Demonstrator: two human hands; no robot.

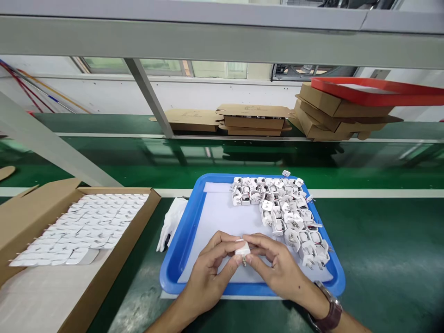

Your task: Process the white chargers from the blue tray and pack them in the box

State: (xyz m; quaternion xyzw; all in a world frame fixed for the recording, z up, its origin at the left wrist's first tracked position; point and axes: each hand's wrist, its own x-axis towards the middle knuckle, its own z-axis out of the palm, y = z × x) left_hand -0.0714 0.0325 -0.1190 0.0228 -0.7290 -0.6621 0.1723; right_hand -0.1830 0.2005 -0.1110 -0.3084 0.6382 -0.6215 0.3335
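Observation:
A small white plug adapter point(243, 249) with metal prongs is pinched between both my hands, above the near part of a blue tray point(173, 259). My left hand point(217, 263) grips it from the left with thumb and fingers. On the other side, the thumb and fingers of my right hand point(268, 261) close on it too. Many similar white plug adapters point(277, 208) crowd the back and right side of the tray, several with open housings. White lining point(218, 222) covers the tray's bottom.
To the left stands an open cardboard box point(128, 240) with rows of white pieces point(86, 222). A white glove point(172, 222) lies between box and tray. Cardboard boxes point(255, 118) and a red tray point(378, 92) sit behind, past a metal frame post point(149, 97).

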